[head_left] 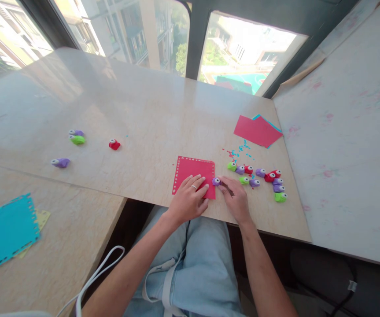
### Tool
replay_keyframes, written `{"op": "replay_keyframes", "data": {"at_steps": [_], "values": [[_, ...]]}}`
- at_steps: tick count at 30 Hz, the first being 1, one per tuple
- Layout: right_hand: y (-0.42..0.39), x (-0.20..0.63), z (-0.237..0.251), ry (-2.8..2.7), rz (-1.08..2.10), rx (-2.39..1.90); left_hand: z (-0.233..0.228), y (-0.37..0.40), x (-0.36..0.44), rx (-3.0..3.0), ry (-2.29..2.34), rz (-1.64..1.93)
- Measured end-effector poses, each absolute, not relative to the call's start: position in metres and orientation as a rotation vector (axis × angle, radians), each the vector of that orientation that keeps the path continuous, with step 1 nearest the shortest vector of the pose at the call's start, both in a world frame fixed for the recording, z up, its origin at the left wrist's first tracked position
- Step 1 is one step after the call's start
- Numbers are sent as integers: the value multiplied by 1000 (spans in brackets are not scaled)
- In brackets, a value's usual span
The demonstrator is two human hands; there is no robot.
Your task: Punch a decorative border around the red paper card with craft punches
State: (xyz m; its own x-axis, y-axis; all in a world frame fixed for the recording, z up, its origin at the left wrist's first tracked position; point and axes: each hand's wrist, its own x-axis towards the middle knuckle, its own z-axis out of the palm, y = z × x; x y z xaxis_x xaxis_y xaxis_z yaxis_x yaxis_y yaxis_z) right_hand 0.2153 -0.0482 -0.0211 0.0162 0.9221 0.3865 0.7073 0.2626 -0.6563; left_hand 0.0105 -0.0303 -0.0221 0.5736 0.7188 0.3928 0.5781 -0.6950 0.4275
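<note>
Head view: the left hand (pixel 190 198) lies flat, fingers spread, on a red paper sheet (pixel 194 174) at the near edge of the marble table (pixel 143 114). The right hand (pixel 234 198) pinches a purple punch (pixel 216 181) against the sheet's right edge. More small punches (pixel 262 178) cluster just right.

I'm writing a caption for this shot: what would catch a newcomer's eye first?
The red paper sheet at the table's near edge, pinned flat by the left hand, while the right hand touches a small purple punch at its right edge. Right of that lies a cluster of colourful punches.
</note>
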Motion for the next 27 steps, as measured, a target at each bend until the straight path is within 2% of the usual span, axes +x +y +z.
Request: {"op": "replay_keyframes", "data": {"at_steps": [27], "values": [[-55, 210, -15, -1748, 310, -1512, -16, -30, 6, 2491, 1048, 778]]}}
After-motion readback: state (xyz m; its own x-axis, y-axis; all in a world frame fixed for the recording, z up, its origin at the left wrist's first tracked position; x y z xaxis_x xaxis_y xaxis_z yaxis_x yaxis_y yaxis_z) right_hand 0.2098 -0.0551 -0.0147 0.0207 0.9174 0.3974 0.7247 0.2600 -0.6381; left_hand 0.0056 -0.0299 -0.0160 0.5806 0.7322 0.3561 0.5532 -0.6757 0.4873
